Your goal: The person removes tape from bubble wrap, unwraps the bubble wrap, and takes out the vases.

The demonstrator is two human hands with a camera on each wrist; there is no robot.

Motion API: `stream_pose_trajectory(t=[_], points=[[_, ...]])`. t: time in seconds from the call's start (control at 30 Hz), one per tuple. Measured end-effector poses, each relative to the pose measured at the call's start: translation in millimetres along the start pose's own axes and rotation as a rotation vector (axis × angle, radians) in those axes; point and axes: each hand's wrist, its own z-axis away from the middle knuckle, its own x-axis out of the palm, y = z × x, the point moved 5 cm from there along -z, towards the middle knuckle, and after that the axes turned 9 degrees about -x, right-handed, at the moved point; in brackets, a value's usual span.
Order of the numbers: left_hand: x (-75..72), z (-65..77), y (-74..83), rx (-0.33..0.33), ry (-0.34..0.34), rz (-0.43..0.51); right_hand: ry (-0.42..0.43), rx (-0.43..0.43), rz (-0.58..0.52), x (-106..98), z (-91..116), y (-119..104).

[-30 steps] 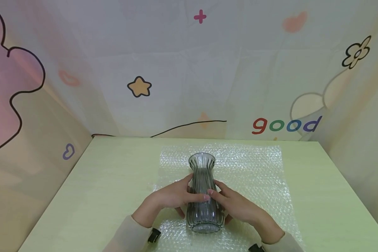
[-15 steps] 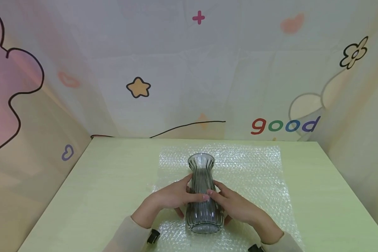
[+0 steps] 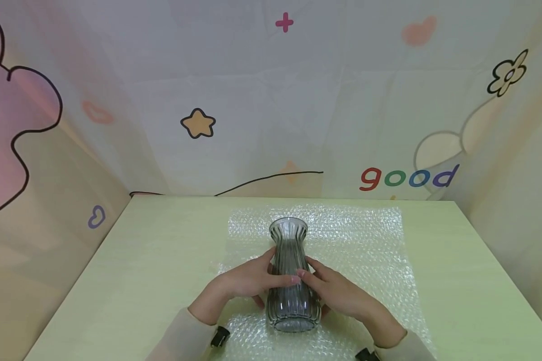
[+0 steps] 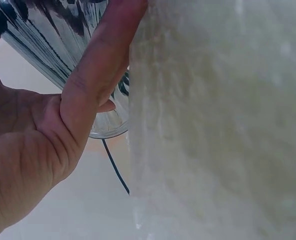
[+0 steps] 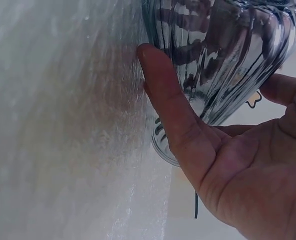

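Note:
A ribbed, greyish clear glass vase (image 3: 291, 306) lies on a sheet of bubble wrap (image 3: 366, 271), its flared mouth pointing to the back and its base toward the front. My left hand (image 3: 253, 277) grips its left side, with the thumb laid across the top. From the right, my right hand (image 3: 339, 291) holds it too, its thumb close to the left thumb's tip. In the left wrist view, fingers curve along the glass (image 4: 42, 35). The right wrist view has the vase (image 5: 213, 55) between thumb and fingers, low over the bubble wrap.
The bubble wrap rests on a pale green-yellow table (image 3: 131, 281) that reaches a patterned cloth backdrop (image 3: 253, 90) at the back. Cloth also hangs at the left and right sides. Both sleeves (image 3: 185, 333) bear small black devices near the wrists.

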Motion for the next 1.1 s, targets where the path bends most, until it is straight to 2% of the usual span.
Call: stream_pose_trajectory(t=[0.37,1.1], points=[[0.2,1.1,3.9,0.029,-0.017,0.018,-0.017,-0.044,-0.004,-1.6,0.3,-3.7],[-1.9,1.5,7.3,0.031,0.026,-0.009,-0.001,-0.053,0.027,-1.5,0.9,-6.2]])
